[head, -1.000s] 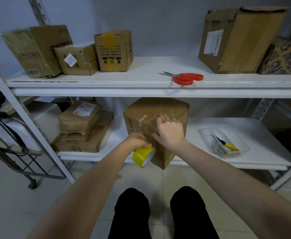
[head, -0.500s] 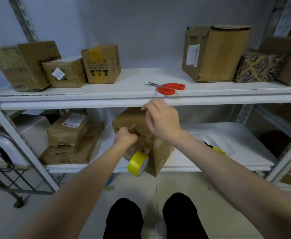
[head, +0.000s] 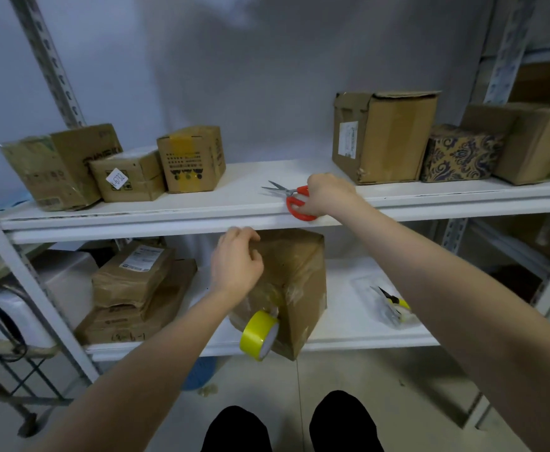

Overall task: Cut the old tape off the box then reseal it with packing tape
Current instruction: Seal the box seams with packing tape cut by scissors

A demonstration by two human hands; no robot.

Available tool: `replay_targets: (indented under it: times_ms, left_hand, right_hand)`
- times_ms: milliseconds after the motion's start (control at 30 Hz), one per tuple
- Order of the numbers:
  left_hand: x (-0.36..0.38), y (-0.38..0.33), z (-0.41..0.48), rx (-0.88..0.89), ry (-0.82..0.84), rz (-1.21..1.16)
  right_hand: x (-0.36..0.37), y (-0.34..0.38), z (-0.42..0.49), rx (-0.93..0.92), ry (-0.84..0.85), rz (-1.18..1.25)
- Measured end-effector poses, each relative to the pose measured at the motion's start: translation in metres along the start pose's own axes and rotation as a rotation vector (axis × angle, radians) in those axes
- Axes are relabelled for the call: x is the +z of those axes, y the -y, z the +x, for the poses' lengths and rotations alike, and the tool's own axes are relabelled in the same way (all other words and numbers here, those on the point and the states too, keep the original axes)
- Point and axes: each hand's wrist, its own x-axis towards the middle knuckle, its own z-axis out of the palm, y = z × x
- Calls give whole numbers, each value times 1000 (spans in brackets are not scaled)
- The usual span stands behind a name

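Observation:
A brown cardboard box, wrapped in glossy tape, stands on the lower shelf. From its front corner a yellow tape roll hangs by its strip, with no hand on it. My left hand lies against the box's upper left side, fingers curled over its top edge. On the upper shelf lie red-handled scissors, blades pointing left. My right hand grips their handles.
Several cardboard boxes stand on the upper shelf at left and right. Stacked parcels sit left of the box. A clear tray holding a yellow-handled tool lies at its right. A metal cart stands at the far left.
My left hand let go of the tape roll and moved up onto the box; the roll now dangles. My right hand left the box, rose to the upper shelf and took the scissors' handles.

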Motion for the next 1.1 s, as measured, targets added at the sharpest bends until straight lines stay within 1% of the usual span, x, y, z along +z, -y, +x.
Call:
replay_targets:
  times_ms: [33,67,100,167,233,300,333,400,433,500,567,633,700,900,1000,1100]
  left_hand:
    - [-4,-3,3,79,-59,34]
    - [-6,-4,7,124,-71,80]
    - [-8,-7,10,138,-38,132]
    - [-11,-8,15,94,107,227]
    - [-10,-6,16,29,240,261]
    - [-8,-3,15,24,304,277]
    - [-9,-2,13,29,306,265]
    - [-9,1,7,25,263,206]
    - [-10,3,2,10,249,179]
    - [-8,9,-7,-60,246,128]
    - [-3,16,-16,-219,306,67]
    - [5,25,-27,-397,405,-24]
    - [14,32,-38,-501,474,-103]
    - [42,42,-54,-620,586,-271]
    - [56,42,-56,-638,598,-376]
    - [71,45,-56,-623,578,-384]
  right_hand:
    - [1,1,-4,-13,-8,23]
    - [2,2,-10,-21,-14,69]
    - [2,4,-17,-27,-23,124]
    - [7,4,-32,-39,-20,248]
    - [19,2,-46,-66,17,400]
    - [36,-4,-56,-106,110,583]
    - [45,-9,-61,-121,172,667]
    - [62,-22,-70,-122,317,763]
    - [71,-29,-75,-121,416,781]
    - [86,-41,-81,-125,635,734]
    - [99,-44,-88,-131,837,639]
    - [110,-43,-96,-96,975,576]
    - [119,-43,-101,-53,1055,552]
    - [140,-45,-97,61,1103,434]
    - [152,-49,-95,85,1129,462]
    - [165,-52,-89,106,1117,506]
